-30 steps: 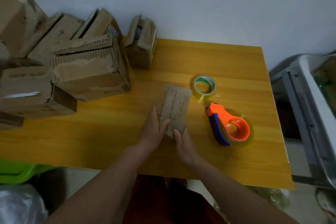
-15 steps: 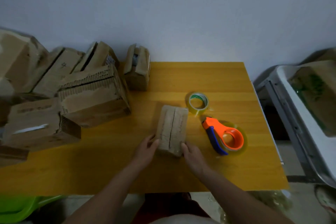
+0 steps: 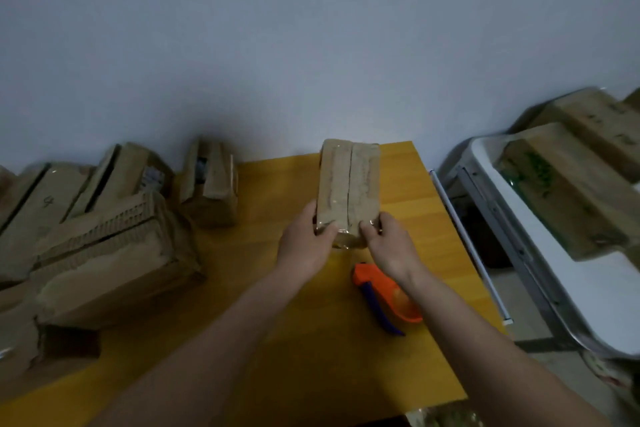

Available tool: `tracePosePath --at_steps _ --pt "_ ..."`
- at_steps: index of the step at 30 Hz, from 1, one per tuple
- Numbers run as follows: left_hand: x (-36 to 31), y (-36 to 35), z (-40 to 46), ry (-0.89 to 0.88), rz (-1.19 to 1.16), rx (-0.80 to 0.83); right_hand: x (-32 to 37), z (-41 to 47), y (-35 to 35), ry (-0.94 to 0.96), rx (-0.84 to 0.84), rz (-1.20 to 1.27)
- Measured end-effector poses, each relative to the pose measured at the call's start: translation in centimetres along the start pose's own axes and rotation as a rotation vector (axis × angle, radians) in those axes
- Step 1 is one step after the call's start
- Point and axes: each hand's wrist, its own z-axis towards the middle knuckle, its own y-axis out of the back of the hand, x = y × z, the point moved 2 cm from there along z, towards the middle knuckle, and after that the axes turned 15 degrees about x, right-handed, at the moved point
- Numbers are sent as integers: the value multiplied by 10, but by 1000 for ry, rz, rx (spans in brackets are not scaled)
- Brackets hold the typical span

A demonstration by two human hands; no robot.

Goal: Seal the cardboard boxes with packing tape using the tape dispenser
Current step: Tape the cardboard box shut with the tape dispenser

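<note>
Taped cardboard box now lifted, left hand, right hand gripping

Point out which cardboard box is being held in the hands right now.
The small box with a centre seam, raised above the yellow table, left hand and right hand gripping its near end. The other boxes sit untouched at left and right.

Boxes held: one small cardboard box
Boxes stacked at left: at least five are counted
Boxes at right: two
Tape dispensers: one
Hands: two
</note>
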Motion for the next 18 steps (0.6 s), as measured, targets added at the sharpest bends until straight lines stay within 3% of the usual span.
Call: tracePosePath --at_steps 6,12,13,15,18 --pt "-48 -80 79 72 -63 141 -65 55 92 -170 13 -64" --pt "-29 -144 123 208 41 306 -141 85 121 -268 167 -130" --pt "-24 -148 123 214 119 310 -147 83 122 -266 164 -193" --pt "-20 -149 119 128 443 210 -154 78 125 -130 -4 -491" --pt "-11 -148 113 -200 860 109 -162 71 114 151 22 -855"
